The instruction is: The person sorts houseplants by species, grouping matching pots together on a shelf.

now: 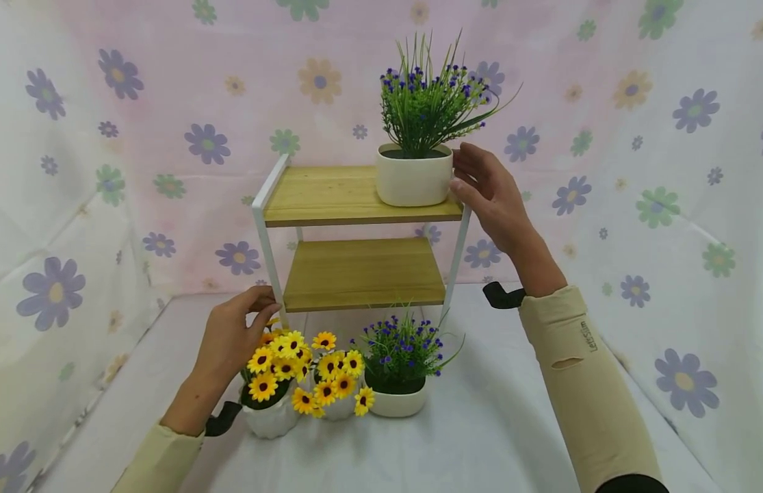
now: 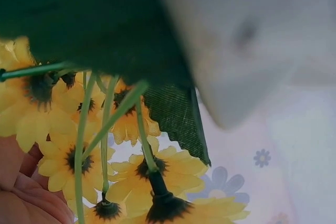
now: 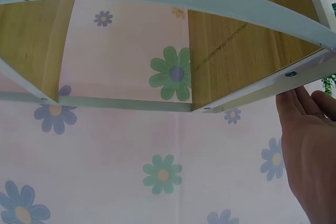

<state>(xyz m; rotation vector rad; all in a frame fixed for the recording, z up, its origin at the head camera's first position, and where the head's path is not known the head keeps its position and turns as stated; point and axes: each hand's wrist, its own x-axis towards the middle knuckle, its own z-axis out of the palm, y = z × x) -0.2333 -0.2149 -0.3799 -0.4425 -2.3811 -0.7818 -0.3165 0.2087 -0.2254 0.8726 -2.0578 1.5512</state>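
A white oval pot with purple flowers and long grass blades stands at the right end of the top shelf board. My right hand touches the pot's right side, fingers extended; in the right wrist view its fingertips lie along the shelf's outer side rail. Low on the left, my left hand pinches the front left leg of the white-framed shelf between thumb and fingers. Yellow flowers partly cover that hand in the left wrist view.
Below the shelf's lower board, two white pots of yellow flowers and a second oval pot of purple flowers stand on the white cloth. Flower-printed fabric hangs behind and at both sides.
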